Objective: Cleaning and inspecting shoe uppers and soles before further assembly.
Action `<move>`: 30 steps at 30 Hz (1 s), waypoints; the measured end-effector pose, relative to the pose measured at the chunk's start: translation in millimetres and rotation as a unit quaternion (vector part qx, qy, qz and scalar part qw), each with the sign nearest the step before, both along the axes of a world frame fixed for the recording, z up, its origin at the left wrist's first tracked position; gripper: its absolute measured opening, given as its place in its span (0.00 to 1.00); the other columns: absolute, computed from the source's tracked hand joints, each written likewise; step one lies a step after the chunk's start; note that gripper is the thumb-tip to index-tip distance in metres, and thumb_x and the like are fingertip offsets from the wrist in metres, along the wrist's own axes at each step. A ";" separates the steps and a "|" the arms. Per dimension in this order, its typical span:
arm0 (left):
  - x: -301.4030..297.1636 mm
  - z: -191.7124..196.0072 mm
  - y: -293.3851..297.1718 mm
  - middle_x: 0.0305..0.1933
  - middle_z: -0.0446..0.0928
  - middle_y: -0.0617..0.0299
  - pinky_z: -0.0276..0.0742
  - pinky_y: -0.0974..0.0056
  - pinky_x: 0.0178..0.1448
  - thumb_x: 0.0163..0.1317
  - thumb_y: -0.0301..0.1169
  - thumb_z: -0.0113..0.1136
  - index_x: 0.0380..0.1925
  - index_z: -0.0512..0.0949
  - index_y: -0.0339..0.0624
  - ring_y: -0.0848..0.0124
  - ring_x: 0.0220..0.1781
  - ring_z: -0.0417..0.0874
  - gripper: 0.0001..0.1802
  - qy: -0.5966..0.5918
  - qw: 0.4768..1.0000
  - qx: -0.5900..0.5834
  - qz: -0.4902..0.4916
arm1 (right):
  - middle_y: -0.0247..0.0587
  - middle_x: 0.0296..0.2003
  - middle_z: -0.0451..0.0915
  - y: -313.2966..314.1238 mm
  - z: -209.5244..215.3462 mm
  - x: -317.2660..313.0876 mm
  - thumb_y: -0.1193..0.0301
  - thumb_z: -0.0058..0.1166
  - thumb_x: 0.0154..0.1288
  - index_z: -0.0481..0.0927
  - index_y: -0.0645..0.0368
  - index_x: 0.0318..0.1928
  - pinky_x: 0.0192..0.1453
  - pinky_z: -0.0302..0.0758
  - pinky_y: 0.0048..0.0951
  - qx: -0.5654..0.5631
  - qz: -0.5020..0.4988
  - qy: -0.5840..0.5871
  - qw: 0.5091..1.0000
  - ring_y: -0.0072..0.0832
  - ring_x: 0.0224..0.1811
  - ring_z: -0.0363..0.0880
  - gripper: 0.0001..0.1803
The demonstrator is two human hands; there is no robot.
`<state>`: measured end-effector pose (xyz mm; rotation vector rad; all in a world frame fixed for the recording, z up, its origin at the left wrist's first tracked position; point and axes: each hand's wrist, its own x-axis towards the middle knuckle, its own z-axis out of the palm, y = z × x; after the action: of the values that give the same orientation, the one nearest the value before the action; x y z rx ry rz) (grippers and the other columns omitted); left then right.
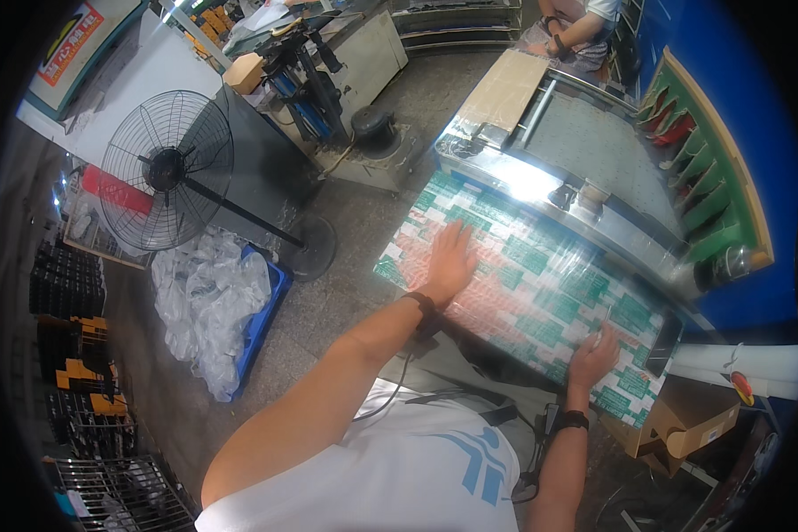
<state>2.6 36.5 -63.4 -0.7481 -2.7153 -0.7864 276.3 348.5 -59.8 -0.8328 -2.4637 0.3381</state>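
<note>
My left hand [452,262] lies flat on a tabletop [528,257] covered with a green, white and reddish block pattern under a shiny clear layer. Its fingers are stretched toward the far edge. My right hand [594,356] rests on the same surface, nearer its right end, with the fingers curled together. Something thin and pale seems to stick up at its fingertips, too small to name. A dark flat rectangular object [663,344] lies at the right end of the tabletop, beyond my right hand.
A machine with a grey bed [585,133] adjoins the tabletop's far side, with cardboard [496,93] on it. An open carton [692,417] stands at the right, below a white roll [745,368]. At the left are a fan [167,168] and clear plastic bags [208,301] on a blue pallet. Another person [572,35] sits beyond.
</note>
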 end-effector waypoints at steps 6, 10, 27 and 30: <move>0.7 2.0 0.1 0.84 0.65 0.36 0.54 0.38 0.90 0.75 0.37 0.61 0.78 0.70 0.33 0.39 0.86 0.63 0.35 -0.004 1.000 -0.005 0.001 | 0.50 0.66 0.84 -0.6 1.2 -0.3 0.61 0.51 0.84 0.82 0.59 0.69 0.80 0.65 0.56 -0.004 0.000 0.001 1.000 0.52 0.71 0.77 0.23; 0.5 2.3 -0.3 0.84 0.65 0.36 0.54 0.37 0.90 0.75 0.38 0.61 0.79 0.70 0.33 0.39 0.86 0.63 0.36 -0.003 1.000 -0.008 -0.001 | 0.50 0.66 0.84 -0.1 0.6 -0.1 0.62 0.51 0.83 0.82 0.58 0.69 0.81 0.65 0.56 -0.007 0.000 0.000 1.000 0.52 0.71 0.77 0.23; -0.2 1.1 -0.6 0.84 0.65 0.36 0.52 0.37 0.91 0.76 0.38 0.61 0.78 0.70 0.33 0.39 0.87 0.62 0.35 -0.007 1.000 -0.002 -0.004 | 0.49 0.65 0.84 -1.2 2.4 -0.8 0.62 0.51 0.84 0.82 0.59 0.69 0.80 0.65 0.56 -0.004 -0.001 -0.001 1.000 0.51 0.70 0.77 0.23; 0.1 2.7 -0.3 0.84 0.65 0.35 0.53 0.36 0.91 0.75 0.37 0.61 0.78 0.70 0.33 0.39 0.87 0.62 0.35 -0.010 1.000 0.003 -0.005 | 0.49 0.64 0.84 -1.0 2.3 -1.4 0.61 0.51 0.84 0.82 0.59 0.69 0.79 0.65 0.55 0.004 -0.001 0.005 1.000 0.51 0.69 0.77 0.23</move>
<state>2.7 36.2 -60.8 -0.7571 -2.7276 -0.8063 274.9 347.5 -57.5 -0.8294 -2.4528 0.3315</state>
